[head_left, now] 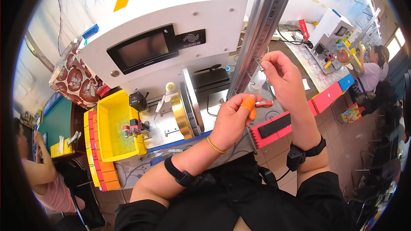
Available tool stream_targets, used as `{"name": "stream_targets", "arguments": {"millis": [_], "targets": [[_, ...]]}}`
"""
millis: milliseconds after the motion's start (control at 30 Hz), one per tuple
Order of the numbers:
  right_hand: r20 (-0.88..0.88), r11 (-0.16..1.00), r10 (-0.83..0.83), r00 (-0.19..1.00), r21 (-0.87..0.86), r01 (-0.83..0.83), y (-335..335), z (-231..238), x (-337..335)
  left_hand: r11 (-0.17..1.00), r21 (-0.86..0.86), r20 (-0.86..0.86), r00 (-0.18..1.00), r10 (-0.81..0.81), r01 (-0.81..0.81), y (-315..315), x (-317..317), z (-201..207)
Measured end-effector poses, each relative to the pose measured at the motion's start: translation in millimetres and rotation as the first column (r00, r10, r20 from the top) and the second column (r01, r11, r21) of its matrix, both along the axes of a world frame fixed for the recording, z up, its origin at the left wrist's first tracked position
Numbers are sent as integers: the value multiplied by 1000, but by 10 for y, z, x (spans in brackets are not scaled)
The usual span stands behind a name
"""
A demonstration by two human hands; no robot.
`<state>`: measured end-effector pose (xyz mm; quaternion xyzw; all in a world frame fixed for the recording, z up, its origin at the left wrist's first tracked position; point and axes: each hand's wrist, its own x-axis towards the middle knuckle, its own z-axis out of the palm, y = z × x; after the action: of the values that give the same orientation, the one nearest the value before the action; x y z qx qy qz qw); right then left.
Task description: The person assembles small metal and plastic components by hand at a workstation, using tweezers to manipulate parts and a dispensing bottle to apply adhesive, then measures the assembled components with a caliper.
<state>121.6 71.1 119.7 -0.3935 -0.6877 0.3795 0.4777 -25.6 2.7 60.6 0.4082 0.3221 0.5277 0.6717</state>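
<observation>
My left hand (233, 117), with orange finger covers on thumb and finger, is closed round a small tool with a clear red handle (264, 103). The handle's end points right; the rest of the tool is hidden in my fingers. Above it, my right hand (283, 77) pinches a small thin metal piece (259, 64) between thumb and fingertips. That piece is close to an upright metal post with a ruler scale (267, 17). A white bottle (257, 83) stands behind the two hands. Left of my left hand is a machine's gold-coloured wheel (181, 116).
A white machine housing with a dark screen (143, 51) fills the back. A yellow tray (115, 124) stands left, beside orange and red blocks (98, 154). A black bar lies on a pink strip (274, 126) at right. Other people sit at benches on both sides.
</observation>
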Motion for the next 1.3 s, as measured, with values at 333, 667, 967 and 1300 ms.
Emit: {"name": "stream_targets", "arguments": {"millis": [333,667,967,1300], "targets": [[-136,996,7,991,-92,-20,-80,-239,54,990,-137,-89,996,-5,-7,-166,-93,-405],[223,999,-24,975,43,15,-120,-292,37,962,-232,-280,937,-210,146,-346,-334,-551],[231,677,362,903,-731,-84,-676,-736,243,949,-271,-343,905,-251,160,-455,-436,-635],[-558,422,-100,824,-774,-473,-759,-1140,-99,997,26,-602,797,-46,78,-578,-450,-605]]}}
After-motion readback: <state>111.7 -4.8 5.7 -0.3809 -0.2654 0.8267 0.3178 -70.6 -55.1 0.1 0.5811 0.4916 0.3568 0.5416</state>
